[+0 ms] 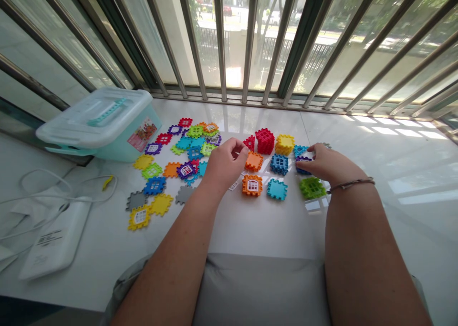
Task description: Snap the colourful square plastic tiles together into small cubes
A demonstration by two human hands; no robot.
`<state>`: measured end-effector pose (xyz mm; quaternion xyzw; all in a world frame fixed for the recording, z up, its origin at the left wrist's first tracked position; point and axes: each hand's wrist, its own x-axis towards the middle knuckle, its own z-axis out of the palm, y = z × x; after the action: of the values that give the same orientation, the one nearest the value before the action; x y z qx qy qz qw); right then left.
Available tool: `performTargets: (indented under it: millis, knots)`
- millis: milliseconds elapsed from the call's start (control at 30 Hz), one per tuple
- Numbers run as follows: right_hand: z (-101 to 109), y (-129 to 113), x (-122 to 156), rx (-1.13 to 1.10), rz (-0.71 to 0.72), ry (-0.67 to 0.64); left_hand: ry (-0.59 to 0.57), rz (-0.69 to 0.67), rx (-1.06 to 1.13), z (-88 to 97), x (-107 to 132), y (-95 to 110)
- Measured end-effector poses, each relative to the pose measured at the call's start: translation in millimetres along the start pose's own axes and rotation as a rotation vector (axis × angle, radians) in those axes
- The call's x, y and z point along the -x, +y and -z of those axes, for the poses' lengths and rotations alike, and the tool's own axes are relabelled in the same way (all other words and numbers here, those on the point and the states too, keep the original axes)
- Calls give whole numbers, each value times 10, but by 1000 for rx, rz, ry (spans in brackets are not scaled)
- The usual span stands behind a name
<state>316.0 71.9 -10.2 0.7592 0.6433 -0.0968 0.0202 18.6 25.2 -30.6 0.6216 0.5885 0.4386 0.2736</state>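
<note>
My left hand point(225, 166) hangs curled over the white tabletop point(250, 226), its fingers closed and nothing visible in them. It is nearest a red interlocking plastic block cube point(265, 141) and an orange square piece point(254, 161). My right hand point(324, 164) has its fingertips around a purple-and-blue square piece point(303, 166). A yellow block cube point(285, 145), a blue window piece point(279, 164) and a green piece point(312, 188) lie close by. Several loose colourful pieces point(171, 169) spread left of my left hand.
A mint-green plastic storage box point(103, 123) with a white lid stands at the left. A white power bank point(53, 240) and white cables point(67, 188) lie at the front left. Metal window bars point(222, 40) run along the far edge, and a grey cushion point(261, 288) sits below my arms.
</note>
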Motion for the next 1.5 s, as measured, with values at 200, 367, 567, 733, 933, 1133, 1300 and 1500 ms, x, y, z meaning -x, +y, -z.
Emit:
performTargets:
  millis: [200,367,567,733,933,1133,1300,1500]
  knots:
    - [5,23,-2,-29,-2,42,-22,-12,-21,-4,5,-6]
    - [-63,4,-33,25,58,7,-52,-4,-54,8,18,20]
    - [-23,69,-46,6,66,30,-77,-9,-98,22,22,28]
    - [97,183,-15,-88,-53,94,-95,-33,-109,11,20,16]
    - [33,209,-44,-58,-133,125,-111,-61,-140,0,28,12]
    - [-16,197,-62,-74,-109,158,-125,-60,-171,0,34,15]
    - [137,219,10,-112,-139,195,-126,-76,-197,13,18,9]
    - [355,493,292,-74,-95,178,-67,-57,-237,55,-21,-105]
